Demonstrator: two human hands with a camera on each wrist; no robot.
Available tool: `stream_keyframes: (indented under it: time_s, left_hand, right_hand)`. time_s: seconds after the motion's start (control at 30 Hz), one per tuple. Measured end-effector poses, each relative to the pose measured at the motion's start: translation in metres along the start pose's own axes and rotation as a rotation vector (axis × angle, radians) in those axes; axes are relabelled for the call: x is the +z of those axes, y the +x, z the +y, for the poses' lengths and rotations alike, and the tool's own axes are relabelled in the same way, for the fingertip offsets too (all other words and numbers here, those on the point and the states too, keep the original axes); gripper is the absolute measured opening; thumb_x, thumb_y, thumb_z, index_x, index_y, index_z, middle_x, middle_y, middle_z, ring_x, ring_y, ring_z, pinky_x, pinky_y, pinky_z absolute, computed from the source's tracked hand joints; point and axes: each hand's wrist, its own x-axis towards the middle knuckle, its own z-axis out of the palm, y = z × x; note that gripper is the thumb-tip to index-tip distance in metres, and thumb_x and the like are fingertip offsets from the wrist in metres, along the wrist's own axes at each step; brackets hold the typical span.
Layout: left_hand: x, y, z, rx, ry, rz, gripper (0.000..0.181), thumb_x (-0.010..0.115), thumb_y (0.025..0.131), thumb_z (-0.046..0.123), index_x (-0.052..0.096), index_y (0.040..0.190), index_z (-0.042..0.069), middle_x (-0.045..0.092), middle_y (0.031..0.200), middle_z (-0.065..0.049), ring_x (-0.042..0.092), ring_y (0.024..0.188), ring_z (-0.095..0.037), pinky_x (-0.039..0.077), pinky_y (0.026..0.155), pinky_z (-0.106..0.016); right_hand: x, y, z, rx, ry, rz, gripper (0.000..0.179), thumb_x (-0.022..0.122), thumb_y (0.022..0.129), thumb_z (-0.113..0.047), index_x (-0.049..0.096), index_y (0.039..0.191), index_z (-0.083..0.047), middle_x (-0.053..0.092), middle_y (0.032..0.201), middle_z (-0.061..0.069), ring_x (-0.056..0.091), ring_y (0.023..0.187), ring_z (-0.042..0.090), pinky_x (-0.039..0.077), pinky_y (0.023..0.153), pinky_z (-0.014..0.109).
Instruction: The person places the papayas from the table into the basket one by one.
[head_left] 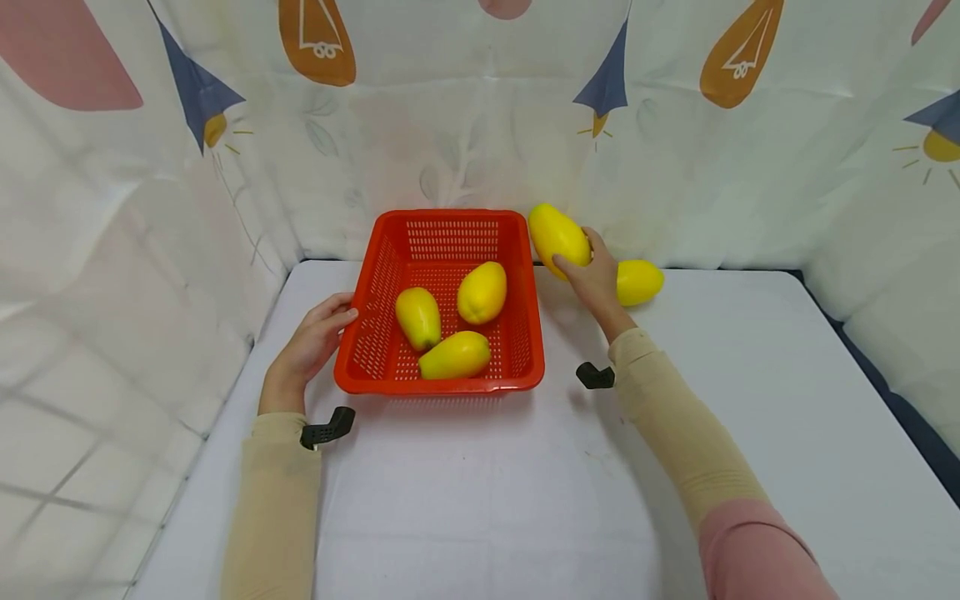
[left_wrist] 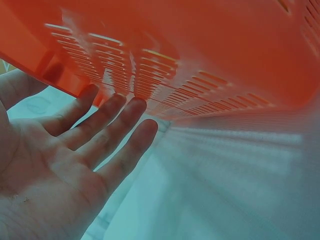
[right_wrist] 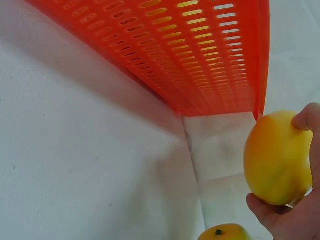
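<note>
My right hand (head_left: 596,279) grips a large yellow papaya (head_left: 558,237), thumb on one side and fingers on the other. It holds the fruit above the table, just off the back right corner of a red plastic basket (head_left: 534,333). Inside the basket lie three more yellow papayas, one on the left (head_left: 418,318), one on the right (head_left: 482,293) and one at the front (head_left: 456,356). At the basket's left side is my left hand (head_left: 313,337), its extended fingers (left_wrist: 132,142) reaching up to the slotted wall.
Another yellow papaya (head_left: 639,282) lies on the white-covered table (head_left: 480,483) near the back edge, just right of my right hand. A patterned white curtain (head_left: 465,108) hangs behind the table and along both sides. Each wrist carries a small black camera mount.
</note>
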Motion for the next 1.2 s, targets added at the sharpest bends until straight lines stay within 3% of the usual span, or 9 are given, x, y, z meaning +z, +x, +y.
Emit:
stream_keyframes:
  time_s: [0.3,0.6,1.2]
  left_hand:
    - [0.000,0.001,-0.001,0.025,-0.012,-0.012,0.030,0.045,0.102,0.018,0.044,0.130,0.006,0.058,0.111,0.000,0.058,0.100,-0.010,0.049,0.088,-0.019]
    - [-0.001,0.001,-0.001,0.029,-0.005,-0.016,0.033,0.046,0.102,0.020,0.043,0.132,0.005,0.058,0.111,0.000,0.057,0.101,-0.010,0.048,0.088,-0.020]
    - [-0.002,0.000,0.000,0.018,0.001,-0.013,0.036,0.047,0.102,0.022,0.043,0.133,0.005,0.059,0.112,0.003,0.057,0.103,-0.011,0.048,0.089,-0.019]
  right_hand:
    - [-0.007,-0.001,-0.006,-0.050,0.045,-0.021,0.075,0.068,0.085,-0.036,0.033,0.149,-0.021,0.042,0.149,0.007,0.047,0.123,0.027,0.041,0.105,0.045]
    - [-0.007,-0.001,-0.014,-0.092,0.068,-0.073,0.077,0.070,0.085,-0.041,0.032,0.149,-0.025,0.039,0.151,0.001,0.050,0.116,0.026,0.045,0.099,0.042]
    - [-0.005,-0.006,-0.031,-0.106,0.103,-0.162,0.080,0.072,0.083,-0.047,0.030,0.149,-0.031,0.037,0.152,-0.003,0.050,0.116,0.024,0.048,0.096,0.041]
